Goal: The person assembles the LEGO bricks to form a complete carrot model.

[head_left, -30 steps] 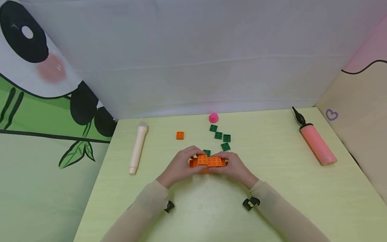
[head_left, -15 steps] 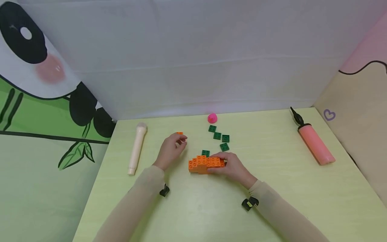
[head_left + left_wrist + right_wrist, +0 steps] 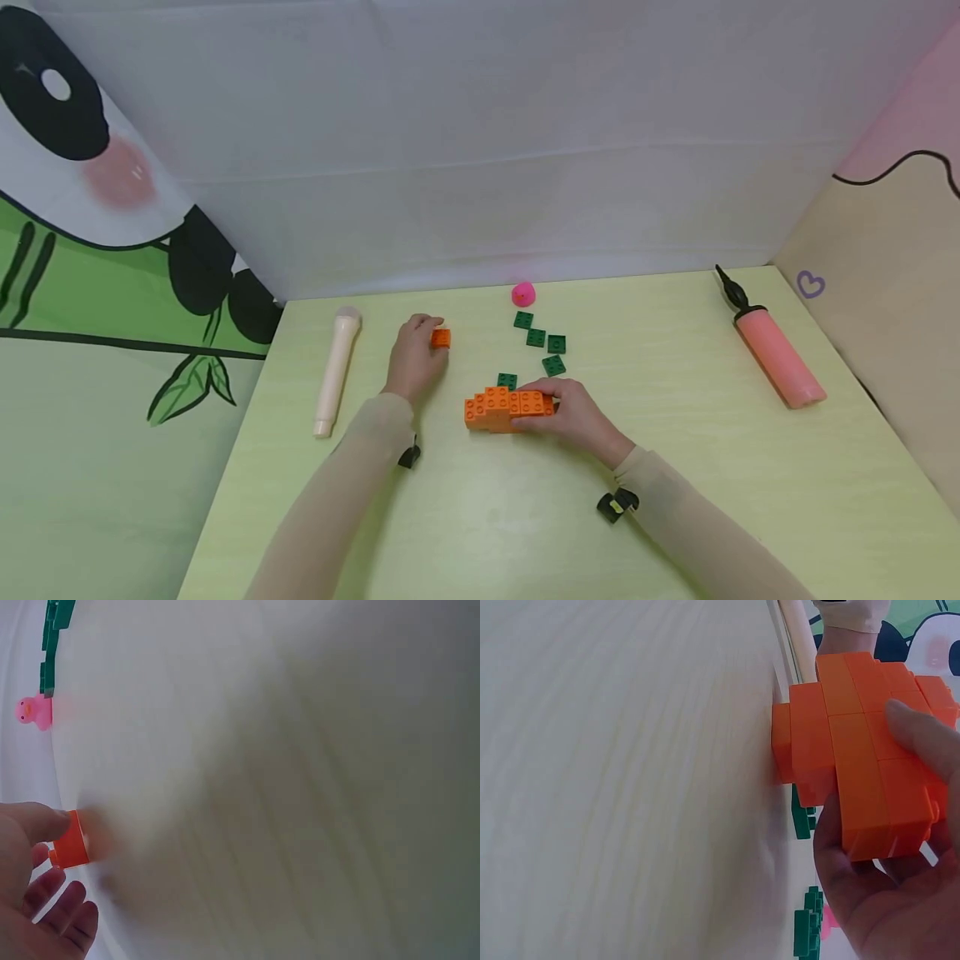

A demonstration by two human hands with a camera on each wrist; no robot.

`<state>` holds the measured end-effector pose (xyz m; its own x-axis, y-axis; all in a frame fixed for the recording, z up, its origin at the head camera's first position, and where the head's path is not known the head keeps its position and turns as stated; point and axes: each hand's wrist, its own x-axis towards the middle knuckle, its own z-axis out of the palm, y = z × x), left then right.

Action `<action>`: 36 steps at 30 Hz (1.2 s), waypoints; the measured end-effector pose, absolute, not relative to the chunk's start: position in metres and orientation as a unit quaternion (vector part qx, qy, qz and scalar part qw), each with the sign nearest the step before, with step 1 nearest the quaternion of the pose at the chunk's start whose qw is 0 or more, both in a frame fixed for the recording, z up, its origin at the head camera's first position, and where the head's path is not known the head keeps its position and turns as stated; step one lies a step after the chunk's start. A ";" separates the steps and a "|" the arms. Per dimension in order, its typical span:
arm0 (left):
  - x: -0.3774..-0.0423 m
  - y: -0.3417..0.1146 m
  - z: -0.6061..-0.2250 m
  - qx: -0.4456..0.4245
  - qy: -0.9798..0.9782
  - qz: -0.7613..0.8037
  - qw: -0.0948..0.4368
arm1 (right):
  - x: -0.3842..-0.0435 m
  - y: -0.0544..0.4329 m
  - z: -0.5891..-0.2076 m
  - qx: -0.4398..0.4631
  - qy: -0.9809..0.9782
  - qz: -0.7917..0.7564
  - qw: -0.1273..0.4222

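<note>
My right hand grips the right end of a stepped orange block build made of several joined toy bricks. In the right wrist view, the thumb lies on one side of the orange build and the fingers curl round the other. Further back and to the left, a single orange toy brick is between the thumb and index finger of my left hand. The left wrist view has the thumb on that brick, while the other fingers are loosely bent beside it.
Several green bricks lie scattered behind the build, one close behind it. A pink toy duck sits near the back edge. At left lies a pale wand-shaped object; at right, a pink hand pump with a black nozzle.
My left hand has let go of the orange build, moved back and left, and taken hold of the single orange brick. The right hand has kept its grip on the build.
</note>
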<state>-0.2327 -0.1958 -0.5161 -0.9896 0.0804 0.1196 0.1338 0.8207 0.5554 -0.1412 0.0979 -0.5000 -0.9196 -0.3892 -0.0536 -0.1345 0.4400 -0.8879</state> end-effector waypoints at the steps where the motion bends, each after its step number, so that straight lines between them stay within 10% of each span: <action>1: -0.233 -0.196 -0.516 -0.057 -0.954 -0.291 0.041 | -0.141 0.098 -0.500 -0.156 0.840 -0.505 0.125; 36: -0.166 -0.139 -0.448 -0.186 -0.900 -0.394 0.028 | -0.141 0.098 -0.498 -0.156 0.842 -0.500 0.129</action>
<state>-0.1658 -0.1388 -0.4479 -0.9292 0.3125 0.1972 0.3568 0.6201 0.6987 -0.1410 0.0976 -0.4985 -0.9180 -0.3917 -0.0617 -0.1331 0.4510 -0.8826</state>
